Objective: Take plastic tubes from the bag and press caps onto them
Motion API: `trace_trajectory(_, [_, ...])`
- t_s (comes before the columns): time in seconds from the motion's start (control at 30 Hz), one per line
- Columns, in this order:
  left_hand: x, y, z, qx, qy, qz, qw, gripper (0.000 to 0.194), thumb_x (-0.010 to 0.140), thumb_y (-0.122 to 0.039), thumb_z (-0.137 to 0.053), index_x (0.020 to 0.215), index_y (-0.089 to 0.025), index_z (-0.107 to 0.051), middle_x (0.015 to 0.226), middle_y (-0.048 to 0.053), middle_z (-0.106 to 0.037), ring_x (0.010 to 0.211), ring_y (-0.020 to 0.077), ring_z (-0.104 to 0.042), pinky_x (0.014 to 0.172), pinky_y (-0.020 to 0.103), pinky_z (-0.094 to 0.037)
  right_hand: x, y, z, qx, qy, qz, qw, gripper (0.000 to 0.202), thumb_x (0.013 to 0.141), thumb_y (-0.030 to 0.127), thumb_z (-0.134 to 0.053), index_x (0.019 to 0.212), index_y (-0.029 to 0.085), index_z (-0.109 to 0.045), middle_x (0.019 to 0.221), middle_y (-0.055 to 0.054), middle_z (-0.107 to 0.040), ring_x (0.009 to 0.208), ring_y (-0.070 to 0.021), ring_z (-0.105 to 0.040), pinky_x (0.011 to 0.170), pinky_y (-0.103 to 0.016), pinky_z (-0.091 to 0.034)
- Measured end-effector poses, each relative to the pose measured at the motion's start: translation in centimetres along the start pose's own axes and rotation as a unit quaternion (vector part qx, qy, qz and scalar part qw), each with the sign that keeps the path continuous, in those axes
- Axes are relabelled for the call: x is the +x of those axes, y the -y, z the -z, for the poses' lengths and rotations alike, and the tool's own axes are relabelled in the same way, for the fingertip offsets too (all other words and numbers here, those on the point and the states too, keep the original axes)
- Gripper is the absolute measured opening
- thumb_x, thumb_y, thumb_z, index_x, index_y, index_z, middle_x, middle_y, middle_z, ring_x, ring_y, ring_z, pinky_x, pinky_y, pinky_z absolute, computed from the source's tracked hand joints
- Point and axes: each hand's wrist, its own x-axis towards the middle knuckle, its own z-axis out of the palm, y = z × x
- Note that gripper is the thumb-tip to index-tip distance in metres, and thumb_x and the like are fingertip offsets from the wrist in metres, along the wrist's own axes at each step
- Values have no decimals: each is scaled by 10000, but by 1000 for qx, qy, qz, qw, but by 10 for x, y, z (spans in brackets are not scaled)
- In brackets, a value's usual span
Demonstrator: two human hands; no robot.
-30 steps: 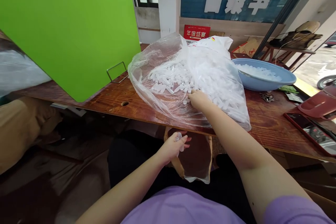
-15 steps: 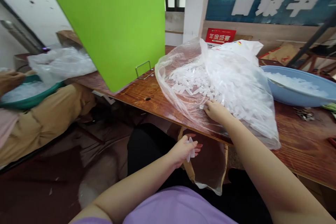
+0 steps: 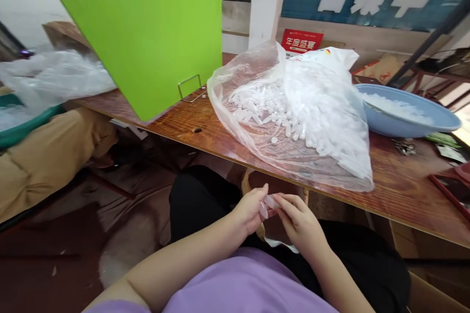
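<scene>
My left hand (image 3: 251, 211) is above my lap, curled around small translucent white plastic pieces (image 3: 263, 210). Against it, my right hand (image 3: 300, 219) has its thumb and fingertips closed on a pale plastic piece (image 3: 270, 201) at the left thumb; exactly how the two hands share it is partly hidden. A large clear plastic bag (image 3: 235, 129) lies open on the table just beyond, with a heap of similar white pieces (image 3: 323, 117) in it. Below my hands, partly covered by them, is a brown container with a whitish liner (image 3: 281, 244).
A green panel (image 3: 157, 34) stands on the wooden table (image 3: 400, 190) at left, by a wire bracket (image 3: 190, 89). A blue basin (image 3: 400, 127) of white pieces sits right. Another person's tan-trousered leg (image 3: 55, 151) and a green basin (image 3: 35, 122) are at far left.
My right hand has come back from the plastic bag to my left hand, bringing a piece between its fingers. The view has shifted slightly to the right.
</scene>
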Motion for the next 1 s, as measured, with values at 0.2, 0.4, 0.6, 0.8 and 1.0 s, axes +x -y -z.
trace_trajectory(0.2, [0, 0, 1, 1, 4, -3, 1000, 183, 863, -303, -527, 779, -141, -536, 831, 106, -694, 663, 176, -651, 602, 277, -488, -8, -2, -3, -13, 6, -13, 1000, 372, 885, 105, -404, 1195, 225, -571, 1063, -105, -607, 988, -174, -581, 827, -295, -514])
trace_trajectory(0.4, [-4, 2, -5, 6, -15, -27, 1000, 185, 847, -303, -556, 749, -156, -500, 856, 112, -699, 763, 199, -663, 674, 297, -496, -11, 0, -14, -18, -9, -60, 998, 336, 899, 185, -389, 1142, 226, -618, 1058, -103, -635, 985, -194, -594, 854, -314, -492])
trace_trajectory(0.6, [-7, 7, -8, 61, -11, -150, 987, 261, 802, -383, -610, 761, -170, -465, 858, 106, -705, 851, 210, -654, 763, 319, -475, -2, 11, -14, 136, 39, -354, 924, 496, 909, 484, -306, 739, 185, -663, 618, -39, -621, 586, -158, -600, 568, -248, -470])
trace_trajectory(0.8, [-4, 9, -6, 48, -14, -140, 989, 272, 796, -397, -614, 781, -166, -472, 892, 115, -702, 879, 223, -649, 789, 334, -464, -6, 9, -20, 96, -9, -285, 954, 407, 830, 496, -431, 1018, 164, -574, 968, -115, -612, 836, -219, -590, 743, -316, -450])
trace_trajectory(1.0, [-4, 9, -10, 50, -6, -132, 990, 271, 782, -385, -630, 761, -170, -468, 907, 113, -701, 816, 209, -657, 772, 332, -471, -3, 10, -26, 136, 19, -343, 929, 449, 935, 439, -192, 902, 191, -564, 681, -31, -608, 600, -161, -586, 577, -261, -449])
